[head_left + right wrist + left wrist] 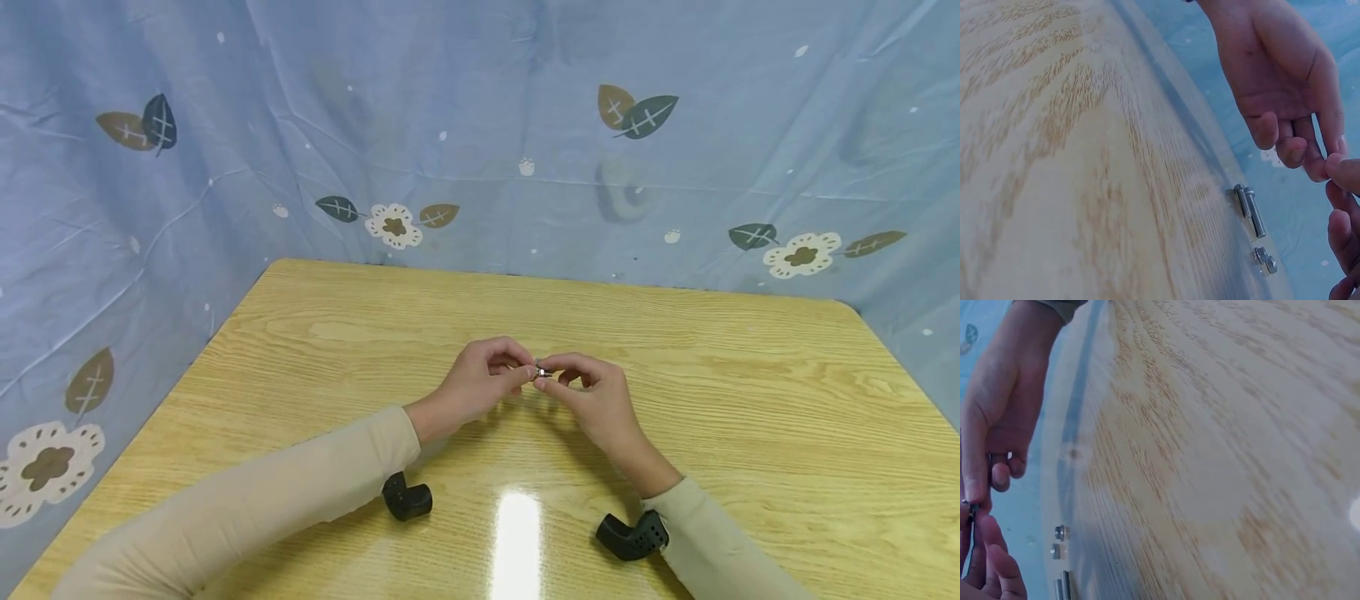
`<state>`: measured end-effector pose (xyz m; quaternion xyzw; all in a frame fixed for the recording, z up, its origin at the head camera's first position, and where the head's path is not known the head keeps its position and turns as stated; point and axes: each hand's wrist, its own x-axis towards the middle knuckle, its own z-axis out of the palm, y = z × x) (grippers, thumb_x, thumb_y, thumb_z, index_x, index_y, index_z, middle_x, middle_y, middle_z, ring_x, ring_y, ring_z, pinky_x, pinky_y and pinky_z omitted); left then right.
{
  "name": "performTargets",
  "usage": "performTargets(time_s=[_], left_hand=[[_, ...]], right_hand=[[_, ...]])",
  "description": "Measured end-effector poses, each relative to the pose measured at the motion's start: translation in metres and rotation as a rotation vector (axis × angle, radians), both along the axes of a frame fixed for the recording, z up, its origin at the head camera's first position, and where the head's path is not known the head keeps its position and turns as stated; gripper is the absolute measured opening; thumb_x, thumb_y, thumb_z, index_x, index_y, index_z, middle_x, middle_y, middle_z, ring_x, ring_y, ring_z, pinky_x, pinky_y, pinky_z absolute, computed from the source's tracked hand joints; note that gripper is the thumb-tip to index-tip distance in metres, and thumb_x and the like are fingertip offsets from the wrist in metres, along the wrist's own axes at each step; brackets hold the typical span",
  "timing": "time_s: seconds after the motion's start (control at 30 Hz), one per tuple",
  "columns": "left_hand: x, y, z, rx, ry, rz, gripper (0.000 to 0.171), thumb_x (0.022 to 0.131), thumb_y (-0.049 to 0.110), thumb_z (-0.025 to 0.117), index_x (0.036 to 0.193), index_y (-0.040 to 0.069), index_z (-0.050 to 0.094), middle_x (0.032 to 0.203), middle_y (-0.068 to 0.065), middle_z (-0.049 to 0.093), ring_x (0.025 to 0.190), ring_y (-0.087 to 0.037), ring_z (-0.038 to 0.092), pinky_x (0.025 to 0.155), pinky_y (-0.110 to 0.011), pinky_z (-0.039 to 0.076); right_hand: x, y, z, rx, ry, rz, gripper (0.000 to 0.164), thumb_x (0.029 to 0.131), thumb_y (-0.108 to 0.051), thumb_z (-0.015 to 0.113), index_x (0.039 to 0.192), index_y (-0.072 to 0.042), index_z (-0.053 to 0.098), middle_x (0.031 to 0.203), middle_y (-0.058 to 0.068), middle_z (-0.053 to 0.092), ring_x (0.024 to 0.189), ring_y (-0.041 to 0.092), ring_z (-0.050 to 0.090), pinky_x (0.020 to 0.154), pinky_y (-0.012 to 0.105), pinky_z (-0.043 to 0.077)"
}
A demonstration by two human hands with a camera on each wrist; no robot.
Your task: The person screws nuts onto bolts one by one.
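Observation:
Over the middle of the table, the left hand (483,379) and right hand (596,400) meet at the fingertips. Between them is a small shiny metal fastener (542,373), pinched by the thumb and fingers of both hands. Fingers cover most of it, so whether it is one piece or two cannot be told. On the table under the hands, two metal bolts (1250,211) lie side by side in the right wrist view. Close by are two small nuts (1266,260), which also show in the left wrist view as nuts (1058,541). The head view hides these behind the hands.
The wood-grain table (360,333) reaches out on all sides of the hands. A blue patterned curtain (480,150) hangs along its back and sides. Black wrist devices (407,497) sit at both sleeve cuffs. A bright light reflection lies on the front of the table.

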<state>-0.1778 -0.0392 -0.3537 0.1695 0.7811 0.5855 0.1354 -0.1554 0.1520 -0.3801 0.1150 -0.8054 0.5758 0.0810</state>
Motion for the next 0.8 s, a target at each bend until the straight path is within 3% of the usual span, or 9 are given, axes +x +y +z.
performTargets(time_s=[0.23, 0.5, 0.8], left_hand=[[0.0000, -0.0009, 0.0003, -0.035, 0.068, 0.032, 0.006, 0.091, 0.019, 0.069, 0.097, 0.020, 0.068, 0.099, 0.002, 0.067, 0.083, -0.015, 0.063, 0.071, -0.032, 0.052], [0.0018, -0.0016, 0.0037, -0.014, 0.074, 0.088, 0.006, 0.090, 0.017, 0.070, 0.096, 0.018, 0.068, 0.099, -0.001, 0.068, 0.086, -0.018, 0.064, 0.073, -0.031, 0.051], [0.0023, -0.0015, 0.0058, -0.011, 0.082, 0.073, 0.009, 0.090, 0.018, 0.070, 0.098, 0.019, 0.067, 0.103, 0.002, 0.067, 0.087, -0.013, 0.064, 0.074, -0.031, 0.052]], right_hand=[[0.0000, 0.0007, 0.0017, 0.010, -0.010, -0.007, 0.020, 0.085, -0.024, 0.076, 0.102, -0.015, 0.075, 0.099, -0.001, 0.072, 0.081, 0.012, 0.059, 0.068, 0.026, 0.046], [-0.0017, 0.0062, 0.0041, 0.032, 0.009, -0.030, 0.016, 0.088, -0.024, 0.072, 0.101, -0.015, 0.075, 0.101, 0.002, 0.072, 0.079, 0.012, 0.058, 0.064, 0.026, 0.042], [-0.0020, 0.0037, 0.0055, 0.057, 0.030, -0.041, 0.012, 0.090, -0.010, 0.068, 0.099, -0.005, 0.075, 0.098, 0.015, 0.072, 0.077, 0.013, 0.059, 0.061, 0.025, 0.039]])
